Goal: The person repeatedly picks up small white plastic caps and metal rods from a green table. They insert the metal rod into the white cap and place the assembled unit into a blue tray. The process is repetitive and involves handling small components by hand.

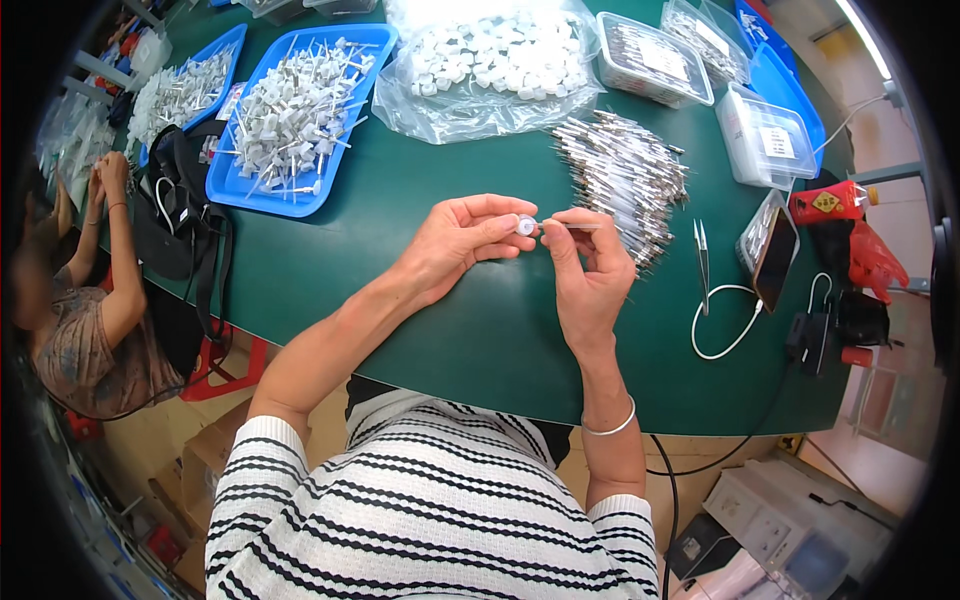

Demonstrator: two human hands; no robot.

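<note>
Over the green table, my left hand (460, 240) pinches a small white plastic cap (525, 227) between thumb and fingers. Facing it, my right hand (590, 270) is closed on a thin rod (580, 226) whose inner end meets the cap. Whether the rod sits inside the cap or only touches it, I cannot tell. Just beyond my right hand lies a heap of thin metal-tipped rods (625, 180). A clear plastic bag (420, 118) of similar white caps (500, 55) lies open at the back.
At the back left, a blue tray (215, 190) holds many capped rods. Clear boxes (655, 60) stand at the back right. Tweezers (702, 265), a white cable (722, 355) and a phone (775, 262) lie to the right. A black bag (175, 200) and another person (95, 300) are at left.
</note>
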